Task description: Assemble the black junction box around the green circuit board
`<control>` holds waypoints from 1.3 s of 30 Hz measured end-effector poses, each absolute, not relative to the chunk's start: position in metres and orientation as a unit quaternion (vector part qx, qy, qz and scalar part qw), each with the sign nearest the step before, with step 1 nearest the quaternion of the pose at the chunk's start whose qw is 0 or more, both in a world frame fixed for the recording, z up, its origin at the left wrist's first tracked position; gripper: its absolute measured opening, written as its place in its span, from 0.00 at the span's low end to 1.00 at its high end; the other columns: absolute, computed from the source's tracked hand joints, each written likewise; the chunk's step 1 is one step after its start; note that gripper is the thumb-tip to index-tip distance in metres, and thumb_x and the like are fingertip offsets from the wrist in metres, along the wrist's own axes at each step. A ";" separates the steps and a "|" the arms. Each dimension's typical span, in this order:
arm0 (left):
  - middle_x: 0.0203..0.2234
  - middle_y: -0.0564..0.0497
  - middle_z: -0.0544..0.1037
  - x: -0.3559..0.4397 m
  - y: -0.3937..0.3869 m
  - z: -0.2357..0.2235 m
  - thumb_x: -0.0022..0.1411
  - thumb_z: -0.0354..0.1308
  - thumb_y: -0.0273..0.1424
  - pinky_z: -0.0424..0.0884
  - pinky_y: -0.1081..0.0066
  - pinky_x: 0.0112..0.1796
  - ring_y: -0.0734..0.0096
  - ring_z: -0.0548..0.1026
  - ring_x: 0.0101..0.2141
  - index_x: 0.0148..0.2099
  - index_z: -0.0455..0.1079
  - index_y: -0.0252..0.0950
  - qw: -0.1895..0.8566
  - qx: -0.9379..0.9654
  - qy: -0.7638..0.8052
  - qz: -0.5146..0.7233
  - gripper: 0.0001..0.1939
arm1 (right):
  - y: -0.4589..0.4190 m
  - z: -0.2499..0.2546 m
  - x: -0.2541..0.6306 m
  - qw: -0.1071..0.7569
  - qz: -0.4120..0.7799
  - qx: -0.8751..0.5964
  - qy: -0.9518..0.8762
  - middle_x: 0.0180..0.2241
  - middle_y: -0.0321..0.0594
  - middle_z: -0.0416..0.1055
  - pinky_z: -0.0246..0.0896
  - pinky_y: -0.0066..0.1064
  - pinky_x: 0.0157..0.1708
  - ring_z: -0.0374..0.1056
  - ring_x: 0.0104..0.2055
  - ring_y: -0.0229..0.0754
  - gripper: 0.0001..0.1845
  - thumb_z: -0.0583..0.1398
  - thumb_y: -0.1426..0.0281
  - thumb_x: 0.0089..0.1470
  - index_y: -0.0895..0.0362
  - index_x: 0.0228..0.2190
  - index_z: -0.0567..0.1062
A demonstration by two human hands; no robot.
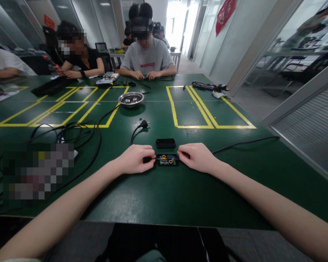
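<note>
An opened black plastic case [167, 164] lies on the table in front of me, with a circuit board [165, 159] carrying copper-wound coils inside it. My left hand [136, 159] is closed at the case's left end, pinching the black cable there. At the right end, the fingers of my right hand [196, 156] are pressed together on the other black cable [243, 143], which runs out to the right; its gripped part is mostly hidden. Just beyond the case rests a separate black cover [165, 143], hollow side up. Behind my left hand lies a black power plug [144, 124].
A metal bowl [131, 99] with small metal parts stands farther back on the green table [153, 196]. Coiled black cables [68, 131] lie at left. Yellow tape [191, 126] marks rectangles. A black tripod-like object [209, 86] lies at back right. A co-worker [147, 54] sits opposite.
</note>
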State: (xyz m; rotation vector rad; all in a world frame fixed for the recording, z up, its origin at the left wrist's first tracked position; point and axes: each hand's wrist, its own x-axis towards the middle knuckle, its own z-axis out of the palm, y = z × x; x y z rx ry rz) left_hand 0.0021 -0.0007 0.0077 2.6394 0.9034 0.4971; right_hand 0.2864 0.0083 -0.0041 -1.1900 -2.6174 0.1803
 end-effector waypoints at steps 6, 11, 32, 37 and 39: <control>0.27 0.53 0.73 0.004 -0.001 0.009 0.66 0.53 0.31 0.63 0.75 0.28 0.74 0.71 0.25 0.33 0.72 0.35 0.121 0.929 0.312 0.158 0.10 | 0.014 -0.008 0.287 0.130 0.076 -0.399 -0.904 0.21 0.37 0.70 0.50 0.28 0.28 0.64 0.23 0.38 0.15 0.54 0.69 0.62 0.55 0.23 0.67; 0.27 0.51 0.76 0.003 0.007 0.007 0.64 0.54 0.32 0.65 0.73 0.29 0.70 0.75 0.29 0.35 0.74 0.35 0.067 0.925 0.314 0.203 0.09 | 0.019 -0.010 0.287 0.179 0.046 -0.407 -0.895 0.25 0.38 0.73 0.51 0.29 0.29 0.66 0.26 0.39 0.10 0.55 0.69 0.60 0.55 0.27 0.71; 0.63 0.37 0.73 0.010 0.013 -0.012 0.58 0.69 0.54 0.67 0.45 0.60 0.44 0.72 0.60 0.61 0.74 0.40 0.079 0.906 0.370 0.188 0.35 | 0.018 -0.015 0.266 0.214 0.129 -0.544 -0.801 0.18 0.28 0.65 0.49 0.28 0.28 0.64 0.21 0.40 0.04 0.58 0.71 0.55 0.52 0.35 0.69; 0.57 0.38 0.77 0.010 0.014 -0.012 0.56 0.72 0.49 0.72 0.48 0.57 0.48 0.76 0.56 0.52 0.77 0.37 0.093 0.901 0.357 0.230 0.27 | 0.019 -0.020 0.269 0.258 0.110 -0.539 -0.794 0.24 0.31 0.69 0.53 0.29 0.29 0.65 0.24 0.40 0.10 0.60 0.68 0.54 0.53 0.41 0.71; 0.57 0.39 0.77 0.009 0.014 -0.012 0.55 0.73 0.47 0.73 0.48 0.57 0.49 0.77 0.56 0.52 0.76 0.38 0.109 0.895 0.351 0.251 0.27 | 0.020 -0.022 0.271 0.291 0.122 -0.511 -0.800 0.33 0.36 0.73 0.59 0.31 0.32 0.69 0.29 0.41 0.16 0.60 0.67 0.55 0.55 0.47 0.72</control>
